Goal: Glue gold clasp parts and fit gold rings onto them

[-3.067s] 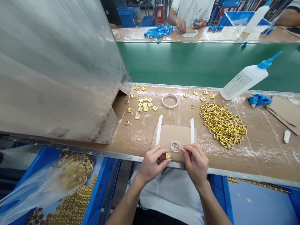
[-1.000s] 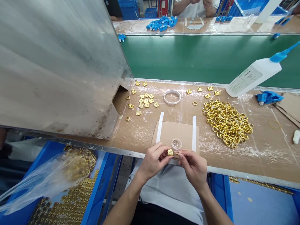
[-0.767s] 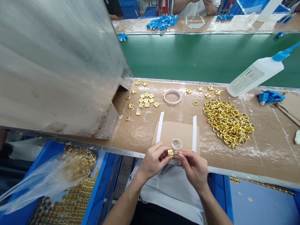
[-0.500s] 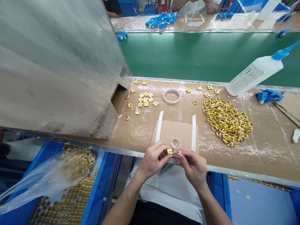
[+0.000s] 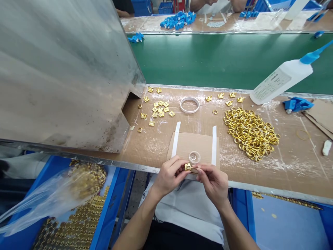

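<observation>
Between its thumb and fingers my left hand (image 5: 169,175) pinches a gold square piece (image 5: 187,166) at the table's front edge. My right hand (image 5: 213,180) is closed on a thin stick (image 5: 194,168), whose tip points at the gold piece. Just beyond the fingers, a small clear round dish (image 5: 194,157) sits on a cardboard pad (image 5: 195,142) held by two white tape strips. Several gold square pieces (image 5: 161,114) lie at the back left. To the right is a heap of gold rings (image 5: 251,133). A white tape roll (image 5: 189,105) lies behind the pad.
A large metal housing (image 5: 65,76) stands at the left. A white bottle with blue nozzle (image 5: 282,81) leans at the back right, near a blue clip (image 5: 298,104). Behind runs a green belt (image 5: 208,59). Blue trays (image 5: 104,211) hang below the table. Another person's arm (image 5: 197,5) shows beyond.
The gold piece has turned a little in my left fingers, and the stick's tip now reaches it at a slightly different angle. The whole view has shifted slightly.
</observation>
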Motion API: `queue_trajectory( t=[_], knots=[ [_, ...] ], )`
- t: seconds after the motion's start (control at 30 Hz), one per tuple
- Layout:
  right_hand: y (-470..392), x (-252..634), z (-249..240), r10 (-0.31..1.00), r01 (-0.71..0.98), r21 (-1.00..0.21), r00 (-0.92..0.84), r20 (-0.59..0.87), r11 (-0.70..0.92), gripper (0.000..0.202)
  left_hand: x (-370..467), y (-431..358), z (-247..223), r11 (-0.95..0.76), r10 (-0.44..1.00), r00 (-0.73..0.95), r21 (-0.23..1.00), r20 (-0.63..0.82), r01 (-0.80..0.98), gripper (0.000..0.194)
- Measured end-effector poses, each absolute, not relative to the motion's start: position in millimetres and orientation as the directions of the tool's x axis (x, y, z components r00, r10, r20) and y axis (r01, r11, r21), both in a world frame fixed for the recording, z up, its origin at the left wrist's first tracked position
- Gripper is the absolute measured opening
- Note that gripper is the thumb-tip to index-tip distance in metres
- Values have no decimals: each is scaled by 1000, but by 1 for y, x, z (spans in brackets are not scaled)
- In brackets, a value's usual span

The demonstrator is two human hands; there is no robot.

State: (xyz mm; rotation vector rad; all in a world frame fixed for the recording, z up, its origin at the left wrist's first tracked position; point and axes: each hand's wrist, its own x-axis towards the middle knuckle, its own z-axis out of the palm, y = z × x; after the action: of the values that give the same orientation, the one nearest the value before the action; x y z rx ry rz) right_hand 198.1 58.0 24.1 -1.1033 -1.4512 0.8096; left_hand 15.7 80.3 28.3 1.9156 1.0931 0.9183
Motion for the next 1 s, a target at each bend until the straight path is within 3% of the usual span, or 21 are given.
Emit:
queue_trajectory(
  t=[1.0],
  knots=[
    [58,201,24,937,159,-924,-21,350,349,9,13,82,28,-421,869,435,818,238,393,22]
  ],
)
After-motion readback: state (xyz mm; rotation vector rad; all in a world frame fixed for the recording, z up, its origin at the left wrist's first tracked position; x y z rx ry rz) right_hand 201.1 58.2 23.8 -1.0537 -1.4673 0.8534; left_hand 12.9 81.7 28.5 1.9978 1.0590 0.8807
